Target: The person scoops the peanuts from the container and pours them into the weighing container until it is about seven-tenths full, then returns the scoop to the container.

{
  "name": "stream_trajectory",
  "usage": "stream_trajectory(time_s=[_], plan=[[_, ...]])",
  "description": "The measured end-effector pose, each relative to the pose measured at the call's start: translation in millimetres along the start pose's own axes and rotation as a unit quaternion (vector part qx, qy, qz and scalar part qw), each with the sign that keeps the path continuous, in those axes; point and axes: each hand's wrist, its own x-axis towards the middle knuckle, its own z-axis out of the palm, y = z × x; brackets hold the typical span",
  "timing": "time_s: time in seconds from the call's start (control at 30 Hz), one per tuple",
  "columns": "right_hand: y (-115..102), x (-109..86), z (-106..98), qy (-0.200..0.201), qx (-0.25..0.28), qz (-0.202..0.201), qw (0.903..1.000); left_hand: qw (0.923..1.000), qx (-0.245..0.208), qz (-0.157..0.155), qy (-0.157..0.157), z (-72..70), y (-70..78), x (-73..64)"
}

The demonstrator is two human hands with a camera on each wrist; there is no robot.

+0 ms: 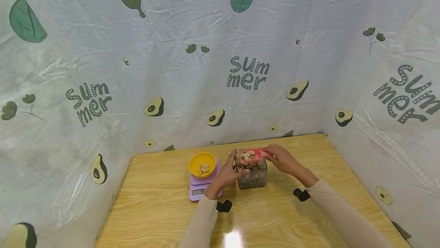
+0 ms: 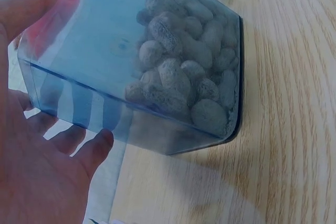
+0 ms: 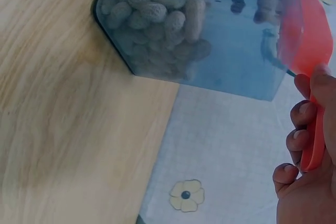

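Observation:
A clear, dark-tinted plastic container (image 1: pixel 252 181) stands on the table, its lower part filled with unshelled peanuts (image 2: pixel 181 61). My left hand (image 1: pixel 227 173) holds it at the upper left, thumb across the near face and fingers along the side wall. A red scoop (image 3: pixel 310 38) sits over the container's opening, loaded with several peanuts (image 1: pixel 248 155). Fingers of my right hand (image 1: pixel 281 158) curl round the scoop's handle, with the thumb on top near the scoop's base.
Left of the container, a yellow bowl (image 1: pixel 194 163) with several peanuts (image 1: pixel 203 169) rests on a purple kitchen scale (image 1: pixel 193 195) with a lit display. The wooden table (image 1: pixel 154 202) meets a printed cloth (image 1: pixel 192 126) at the back and sides.

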Motion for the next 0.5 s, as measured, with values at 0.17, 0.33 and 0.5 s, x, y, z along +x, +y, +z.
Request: stream_trajectory(time_s=[0.17, 0.33, 0.5], plan=[[-1.9, 0.5, -7.9, 0.008, -0.012, -0.014, 0.9998, 0.9999, -0.010, -0.003, 0.002, -0.8, 0.2, -0.4], [-7.7, 4.8, -19.3, 0.008, -0.018, -0.025, 0.9995, 0.9999, -0.007, -0.001, 0.014, -5.7, 5.5, -4.2], [-16.3, 11.3, -30.9, 0.003, -0.021, -0.031, 0.9993, 0.9994, 0.016, 0.017, 0.026, -16.0, 14.6, -8.7]])
